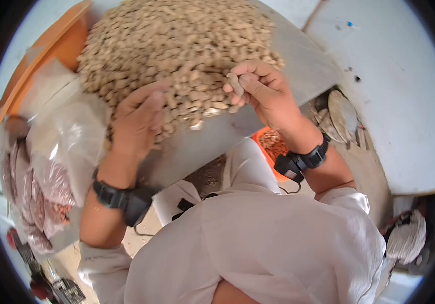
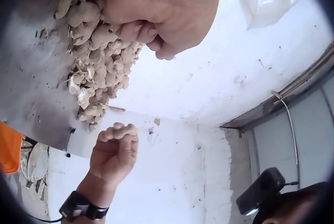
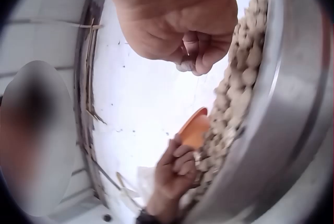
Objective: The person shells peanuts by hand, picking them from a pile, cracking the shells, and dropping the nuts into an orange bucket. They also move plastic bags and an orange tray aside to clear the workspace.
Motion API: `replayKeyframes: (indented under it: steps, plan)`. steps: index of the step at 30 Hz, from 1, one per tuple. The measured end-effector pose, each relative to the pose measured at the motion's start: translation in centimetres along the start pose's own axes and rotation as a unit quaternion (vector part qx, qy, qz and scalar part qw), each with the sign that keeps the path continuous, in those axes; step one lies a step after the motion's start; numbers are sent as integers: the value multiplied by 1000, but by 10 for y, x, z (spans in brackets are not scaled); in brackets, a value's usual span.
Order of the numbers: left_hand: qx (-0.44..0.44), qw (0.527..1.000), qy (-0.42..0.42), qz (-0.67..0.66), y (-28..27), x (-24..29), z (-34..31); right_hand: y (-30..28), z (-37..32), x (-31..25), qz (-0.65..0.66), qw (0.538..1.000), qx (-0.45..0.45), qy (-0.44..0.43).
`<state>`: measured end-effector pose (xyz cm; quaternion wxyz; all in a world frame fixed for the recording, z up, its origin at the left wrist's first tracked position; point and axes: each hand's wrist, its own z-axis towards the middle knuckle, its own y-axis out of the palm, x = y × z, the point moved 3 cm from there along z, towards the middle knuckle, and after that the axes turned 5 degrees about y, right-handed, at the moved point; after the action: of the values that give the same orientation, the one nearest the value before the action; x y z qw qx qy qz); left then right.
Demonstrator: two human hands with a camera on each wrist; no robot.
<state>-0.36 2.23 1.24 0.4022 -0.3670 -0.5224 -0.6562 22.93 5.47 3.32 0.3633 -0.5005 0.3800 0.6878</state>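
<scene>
Bending its fingers, grip unclear, the left hand hovers beside heaped tan peanuts at the grey metal table's front edge; the right hand pinches a knobbly tan pod inside that edge. Shelling seems underway, next calling for a firm squeeze.

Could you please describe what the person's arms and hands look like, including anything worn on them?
The left hand and right hand are ungloved, the forearms bare below whitish sleeves. Each carries a black wrist strap with a boxy black camera; the right camera bears a small pale patch. Thin dark cables show beside both.
</scene>
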Motion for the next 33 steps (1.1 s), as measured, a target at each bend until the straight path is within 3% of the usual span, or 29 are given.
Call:
replayKeyframes:
  steps: [1, 5, 11, 14, 17, 20, 29, 33]
  plan:
    - [-14, 1000, 7, 7, 4, 3, -2, 12, 4, 1, 90, 995, -26, 32]
    - [-16, 998, 41, 55, 8, 9, -7, 45, 20, 23, 189, 978, -56, 64]
    - [-13, 993, 59, 101, 9, 13, -9, 73, 26, 36, 238, 963, -79, 95]
    - [26, 986, 77, 148, 6, 16, -8, 78, 24, 29, 148, 985, -35, 76]
    - [31, 978, 92, 182, 7, 14, -9, 80, 22, 22, -77, 996, -51, 3]
    - [12, 982, 138, 129, 8, 10, -7, 83, 20, 18, -123, 991, -53, -15]
    - [41, 943, 207, 258, 7, 10, -8, 88, 24, 21, -162, 987, -5, -16]
    - [47, 926, 231, 296, 7, 13, -8, 93, 24, 21, -111, 994, 18, 5]
